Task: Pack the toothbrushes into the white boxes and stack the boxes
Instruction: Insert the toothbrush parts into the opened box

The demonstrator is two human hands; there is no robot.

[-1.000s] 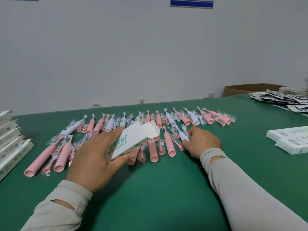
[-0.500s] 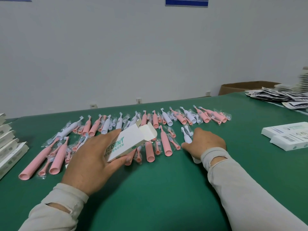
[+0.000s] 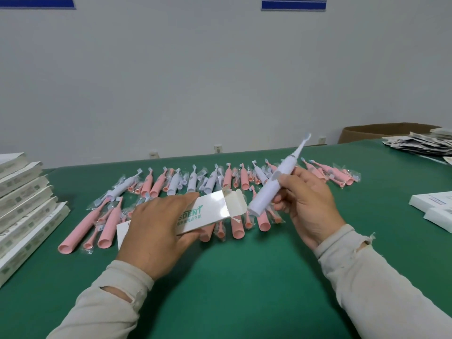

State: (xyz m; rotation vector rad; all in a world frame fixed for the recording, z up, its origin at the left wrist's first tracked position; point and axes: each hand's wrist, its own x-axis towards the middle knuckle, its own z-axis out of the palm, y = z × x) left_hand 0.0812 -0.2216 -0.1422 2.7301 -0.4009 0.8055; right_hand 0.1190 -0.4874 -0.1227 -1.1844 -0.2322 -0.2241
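Toothbrush, white, is now up off the desk, where half a second ago the right hand was only reaching into the rows; its grip pinches the handle, base end just beside the mouth of the white box. Left hand grips that box, flaps open, nothing visible inside. Insertion looks next. Closed boxes are stacked at far left.

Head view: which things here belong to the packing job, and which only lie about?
Job: left hand holding open white box; right hand holding white toothbrush; pink toothbrushes; stacked boxes.
Lying about: cardboard carton; leaflet pile.
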